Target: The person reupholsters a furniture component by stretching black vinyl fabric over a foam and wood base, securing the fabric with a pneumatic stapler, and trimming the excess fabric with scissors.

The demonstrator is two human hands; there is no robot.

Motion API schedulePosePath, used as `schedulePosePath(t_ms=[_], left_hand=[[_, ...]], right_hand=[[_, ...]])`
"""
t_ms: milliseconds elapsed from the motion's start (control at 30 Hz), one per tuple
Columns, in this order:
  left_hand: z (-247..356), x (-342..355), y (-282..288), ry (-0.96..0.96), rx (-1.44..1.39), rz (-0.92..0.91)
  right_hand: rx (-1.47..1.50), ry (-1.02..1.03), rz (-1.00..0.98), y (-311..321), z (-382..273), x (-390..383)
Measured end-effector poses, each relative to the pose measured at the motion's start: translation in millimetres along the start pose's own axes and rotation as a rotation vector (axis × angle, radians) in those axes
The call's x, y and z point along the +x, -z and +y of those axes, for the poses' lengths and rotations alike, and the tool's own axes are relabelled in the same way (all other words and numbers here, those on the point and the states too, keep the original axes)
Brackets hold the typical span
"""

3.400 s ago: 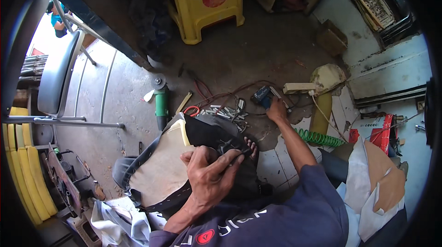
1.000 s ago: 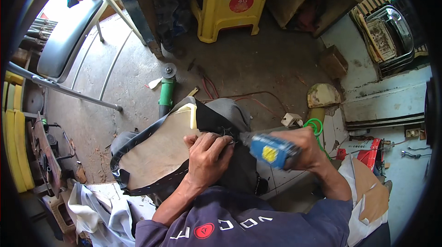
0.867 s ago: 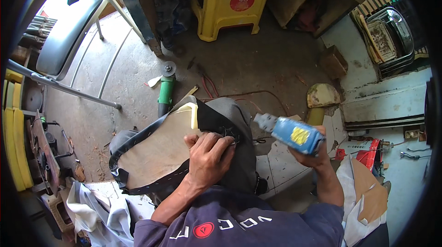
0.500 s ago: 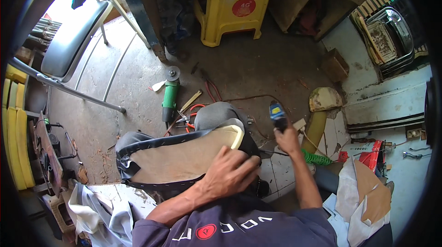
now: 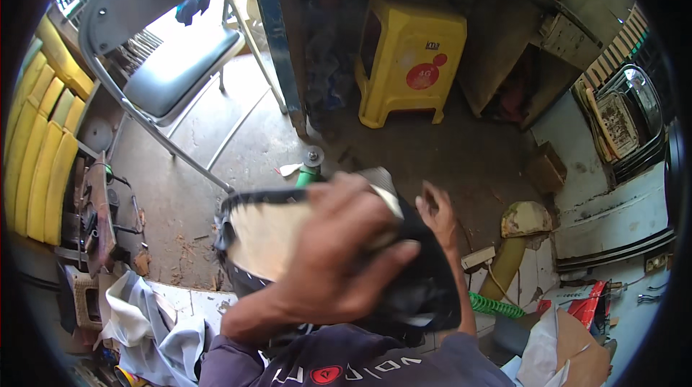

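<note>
A seat pad with a pale tan underside (image 5: 267, 235) and a black cover (image 5: 425, 293) folded round its rim lies on my lap. Small staples dot the cover's folded edge. My left hand (image 5: 335, 250) is raised over the pad, smeared by motion; its thumb points to the right, and whether its fingers hold anything is unclear. Beyond the cover's right edge is my right hand (image 5: 440, 217), fingers apart and nothing visible in them. Past the pad, the green angle grinder (image 5: 308, 170) lies on the floor, partly hidden by the pad.
A folding chair (image 5: 180, 73) stands at the far left, a yellow plastic stool (image 5: 411, 62) ahead. Yellow foam pads (image 5: 43, 163) are stacked at left. On the right are a power strip (image 5: 478, 258), a green coiled hose (image 5: 497, 305) and a foam-topped piece (image 5: 526, 220).
The dark tool with a blue and yellow label has left my right hand and is out of sight. My left hand has risen, and the view has shifted, with the pad now turned differently.
</note>
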State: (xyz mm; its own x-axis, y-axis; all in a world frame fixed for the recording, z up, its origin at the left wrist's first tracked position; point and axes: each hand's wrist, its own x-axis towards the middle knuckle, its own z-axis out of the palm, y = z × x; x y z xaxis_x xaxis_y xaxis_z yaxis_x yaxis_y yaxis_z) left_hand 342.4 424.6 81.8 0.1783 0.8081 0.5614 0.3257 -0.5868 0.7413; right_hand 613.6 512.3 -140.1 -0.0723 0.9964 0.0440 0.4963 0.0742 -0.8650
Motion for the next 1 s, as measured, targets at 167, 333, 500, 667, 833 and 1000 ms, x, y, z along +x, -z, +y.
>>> schedulePosePath(t_ms=[167,333,500,667,833,1000], left_hand=[[-8.0,-17.2,106.0,-0.086,-0.16,0.32],[-57.2,-3.5,133.7,-0.036,-0.205,0.725],[-105.1,-83.2,144.6,0.245,-0.361,0.863],[-138.1,-164.4,166.5,0.625,-1.005,0.29],[-143.1,-168.1,140.3,0.742,-0.169,-0.31],[-120.5,-168.3,129.5,0.543,0.006,-0.17]], right_hand=[[0.238,0.709,-0.087,-1.8,-164.6,63.0],[-0.006,1.029,-0.182,-8.3,-217.1,106.4],[0.035,0.657,-0.623,-24.1,-240.1,54.3],[-0.036,0.329,-0.589,-11.8,-169.6,-6.9],[-0.22,0.274,-0.734,-11.8,-128.6,-46.4],[0.132,0.313,-0.883,-74.2,-173.0,-44.7]])
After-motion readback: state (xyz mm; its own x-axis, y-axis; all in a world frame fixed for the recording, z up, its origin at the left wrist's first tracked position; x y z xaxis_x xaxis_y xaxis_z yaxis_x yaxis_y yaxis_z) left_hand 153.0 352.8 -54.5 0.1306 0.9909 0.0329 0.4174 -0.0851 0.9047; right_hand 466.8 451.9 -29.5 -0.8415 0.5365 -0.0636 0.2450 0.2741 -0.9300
